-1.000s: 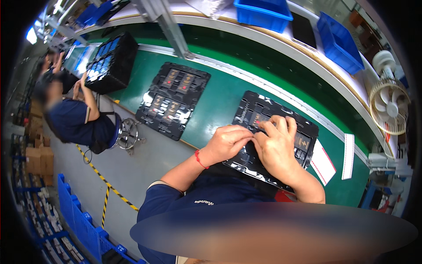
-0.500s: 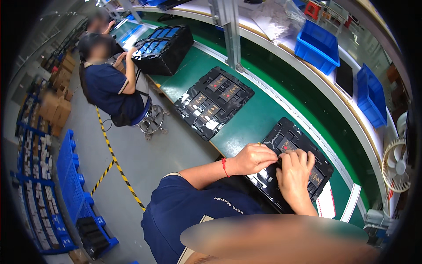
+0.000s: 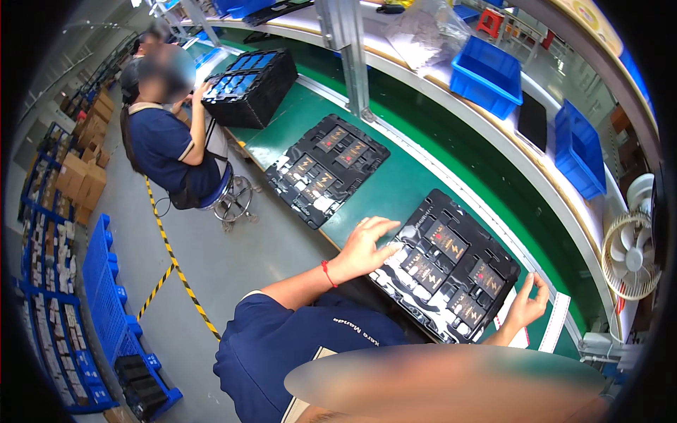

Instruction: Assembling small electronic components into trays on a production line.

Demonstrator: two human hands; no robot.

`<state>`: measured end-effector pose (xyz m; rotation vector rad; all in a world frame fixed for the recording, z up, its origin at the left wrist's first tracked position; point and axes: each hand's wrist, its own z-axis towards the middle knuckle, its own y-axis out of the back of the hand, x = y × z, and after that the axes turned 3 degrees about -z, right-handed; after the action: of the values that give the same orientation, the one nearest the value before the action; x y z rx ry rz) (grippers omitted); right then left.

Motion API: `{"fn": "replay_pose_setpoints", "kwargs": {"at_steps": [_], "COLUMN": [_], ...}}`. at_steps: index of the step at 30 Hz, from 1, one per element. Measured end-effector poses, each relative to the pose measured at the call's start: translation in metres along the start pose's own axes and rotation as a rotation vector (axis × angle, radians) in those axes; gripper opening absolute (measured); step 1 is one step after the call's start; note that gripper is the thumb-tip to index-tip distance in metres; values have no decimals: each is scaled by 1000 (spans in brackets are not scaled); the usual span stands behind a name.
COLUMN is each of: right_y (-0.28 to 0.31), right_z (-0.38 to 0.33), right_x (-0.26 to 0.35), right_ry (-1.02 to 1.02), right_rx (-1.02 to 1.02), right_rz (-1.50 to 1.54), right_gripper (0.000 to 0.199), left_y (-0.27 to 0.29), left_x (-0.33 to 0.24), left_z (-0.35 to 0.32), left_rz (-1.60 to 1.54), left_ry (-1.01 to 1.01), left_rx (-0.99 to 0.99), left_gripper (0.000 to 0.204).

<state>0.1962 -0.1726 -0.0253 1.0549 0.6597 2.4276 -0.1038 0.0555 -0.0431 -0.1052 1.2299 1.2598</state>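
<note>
A black moulded tray [image 3: 451, 204] lies on the green bench in front of me. Several flat black rectangular packs with gold bolt marks, one of them a pack [image 3: 424, 271] near the left side, sit in its recesses. My left hand [image 3: 363, 248] is at the tray's left edge, thumb and fingers spread, holding nothing; whether the fingertips touch the rim, I cannot tell. Beside the tray's right edge is my right hand [image 3: 527, 304], its fingers loosely curved and apart, with nothing visible in them.
A second black tray [image 3: 338, 162] with similar packs lies farther left, and beyond it a stack of black trays [image 3: 254, 99] by a seated co-worker [image 3: 173, 148]. Blue bins [image 3: 486, 76] stand on the shelf behind the bench. A fan [image 3: 633, 257] is at the right, and a white strip [image 3: 556, 324] beside my tray.
Both hands were together over the middle of the tray. They have drawn apart, left hand to the left edge and right hand to the right edge, uncovering the packs.
</note>
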Motion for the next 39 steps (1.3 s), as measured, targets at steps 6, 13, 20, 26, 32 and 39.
{"fn": "replay_pose_setpoints", "kwargs": {"at_steps": [6,13,20,26,32,39], "right_y": [-50,-60,-63,-58,-58,-59], "right_z": [-22,-31,-28,-25,-30,-31], "right_x": [-53,-63,-80,-85,-54,-61], "right_ry": [-222,-256,-219,-409,-311,-346], "right_rx": [26,60,72,147,73,115], "right_rz": [381,540,521,628,638,651], "right_gripper": [18,18,19,19,19,18], "left_y": [-5,11,4,14,61,105], "left_x": [-2,-39,-41,-45,-17,68], "left_z": [2,5,20,23,19,-8], "left_rz": [-284,-693,-1222,-1325,-1247,-1196], "left_ry": [262,334,674,608,455,287], "left_rx": [126,160,379,354,-25,-613], "left_gripper": [46,53,73,69,61,46]}}
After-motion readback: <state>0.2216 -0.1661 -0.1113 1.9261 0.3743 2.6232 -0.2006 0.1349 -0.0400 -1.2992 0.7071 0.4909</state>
